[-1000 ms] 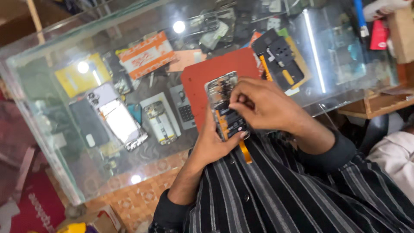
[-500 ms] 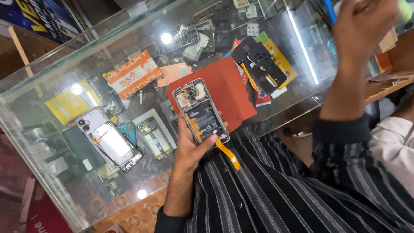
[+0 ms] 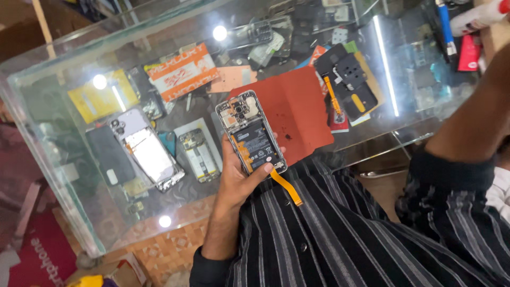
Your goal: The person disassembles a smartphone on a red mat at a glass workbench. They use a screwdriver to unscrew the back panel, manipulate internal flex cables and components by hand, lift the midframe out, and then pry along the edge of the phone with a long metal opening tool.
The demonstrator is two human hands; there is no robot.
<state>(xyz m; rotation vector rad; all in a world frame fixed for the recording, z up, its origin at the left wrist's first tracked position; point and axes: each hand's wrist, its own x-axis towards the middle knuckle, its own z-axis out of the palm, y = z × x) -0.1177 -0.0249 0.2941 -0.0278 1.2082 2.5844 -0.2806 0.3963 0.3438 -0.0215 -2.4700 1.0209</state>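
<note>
left hand (image 3: 240,178): grips opened phone (image 3: 251,134), long axis pointing away over red mat (image 3: 297,114) | orange ribbon cable (image 3: 286,186) dangles toward body | right hand: raised out of view, state unknown

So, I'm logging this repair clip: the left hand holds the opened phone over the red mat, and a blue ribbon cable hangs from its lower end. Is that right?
Not quite. The ribbon cable is orange, not blue, as the head view shows. The rest stands: the left hand holds the opened phone over the red mat, and the cable hangs from the phone's lower end.
</note>
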